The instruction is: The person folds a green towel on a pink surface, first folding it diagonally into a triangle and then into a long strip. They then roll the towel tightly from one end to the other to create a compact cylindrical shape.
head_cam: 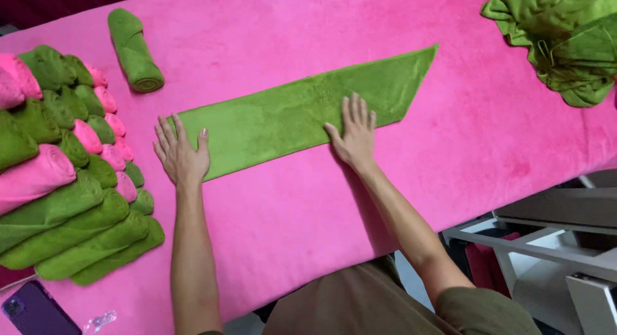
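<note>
Head view is showing both bare hands lying flat, palms down and fingers spread, gripping nothing. The left hand (182, 153) is pressing on the near left end of a folded green towel (302, 110), its fingertips overlapping the towel's blunt edge. The right hand (354, 134) is resting further along the same strip, roughly at its middle, with the fingers pointing away from the body.

The towel is lying as a long, flat band, running diagonally from lower left to upper right and tapering into a sharp point at the far right end. Its surface is looking soft and short-piled, like microfibre or terry. Under it, a bright pink cloth (308, 232) with a similar fuzzy nap is covering the whole table.

To the left, a stack of rolled towels (71, 181), green and pink, is sitting in tight overlapping rows. One single green roll (135, 50) is lying apart near the far edge, showing its spiral end. A crumpled heap of green towels (559, 39) is filling the top right corner. A dark purple phone (35, 312) is lying at the near left corner.
</note>
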